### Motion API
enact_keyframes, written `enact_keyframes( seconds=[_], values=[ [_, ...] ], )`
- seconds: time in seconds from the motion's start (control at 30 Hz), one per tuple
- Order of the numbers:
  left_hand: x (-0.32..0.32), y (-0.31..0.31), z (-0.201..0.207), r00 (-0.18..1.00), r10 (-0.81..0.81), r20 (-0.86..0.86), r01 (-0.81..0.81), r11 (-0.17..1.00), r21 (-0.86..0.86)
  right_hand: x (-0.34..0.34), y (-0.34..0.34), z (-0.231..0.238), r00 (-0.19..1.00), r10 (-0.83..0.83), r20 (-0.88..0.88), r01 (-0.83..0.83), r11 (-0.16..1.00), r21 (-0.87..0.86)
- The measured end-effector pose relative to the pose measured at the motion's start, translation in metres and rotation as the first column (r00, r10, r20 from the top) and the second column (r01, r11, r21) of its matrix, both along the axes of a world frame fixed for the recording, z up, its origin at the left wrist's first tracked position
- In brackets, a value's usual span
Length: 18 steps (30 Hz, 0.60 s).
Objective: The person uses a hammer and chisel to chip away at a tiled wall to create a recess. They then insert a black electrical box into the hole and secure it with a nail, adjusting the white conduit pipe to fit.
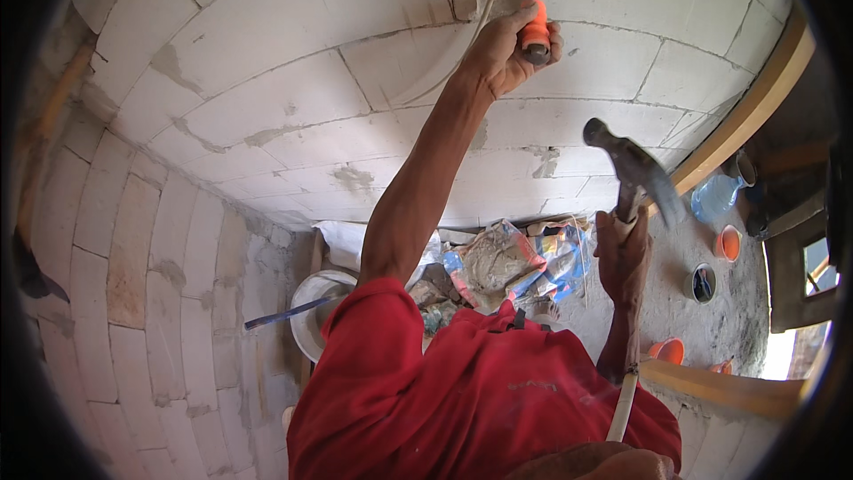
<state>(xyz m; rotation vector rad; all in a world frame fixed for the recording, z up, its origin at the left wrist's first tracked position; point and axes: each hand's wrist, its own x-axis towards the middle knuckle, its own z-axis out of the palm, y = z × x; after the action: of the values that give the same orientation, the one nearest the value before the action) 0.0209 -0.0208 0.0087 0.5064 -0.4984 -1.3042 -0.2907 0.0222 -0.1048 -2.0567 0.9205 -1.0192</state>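
Observation:
My left hand [511,53] is raised to the block wall and wrapped around the orange grip of a chisel [536,28]. The chisel's metal blade points up into a rough grey recess in the wall [311,0]; its tip cannot be made out clearly. Right beside it hangs a pale cable [490,2]. Lower and to the right, my right hand [622,253] grips a claw hammer [626,160] by its handle. The hammer head is apart from the chisel's butt end and slightly blurred. A pale rod [625,404] shows along my right forearm.
Below the wall lie patterned sacks [560,258] with grey rubble. A whitish basin [306,324] with a blue stick stands at left. Beyond a wooden frame [746,116] at right are a clear blue water jug [715,198], a dark bucket [700,284] and orange containers [729,243].

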Motion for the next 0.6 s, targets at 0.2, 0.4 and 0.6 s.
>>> enact_keyframes(
  seconds=[0.2, 0.4, 0.6],
  values=[
    [0.022, 0.015, 0.012, 0.991, -0.031, 0.134, 0.025, 0.998, 0.051, 0.04, -0.022, 0.001, 0.95, 0.306, -0.065, -0.267, 0.684, -0.679],
    [0.034, 0.012, 0.011, 0.985, -0.086, 0.146, 0.077, 0.995, 0.067, 0.09, -0.043, 0.029, 0.813, 0.581, -0.033, -0.23, 0.268, -0.936],
    [0.041, 0.015, 0.018, 0.957, -0.039, 0.286, 0.026, 0.999, 0.048, 0.094, -0.069, -0.01, 0.98, 0.192, -0.045, -0.187, 0.832, -0.522]
  ],
)
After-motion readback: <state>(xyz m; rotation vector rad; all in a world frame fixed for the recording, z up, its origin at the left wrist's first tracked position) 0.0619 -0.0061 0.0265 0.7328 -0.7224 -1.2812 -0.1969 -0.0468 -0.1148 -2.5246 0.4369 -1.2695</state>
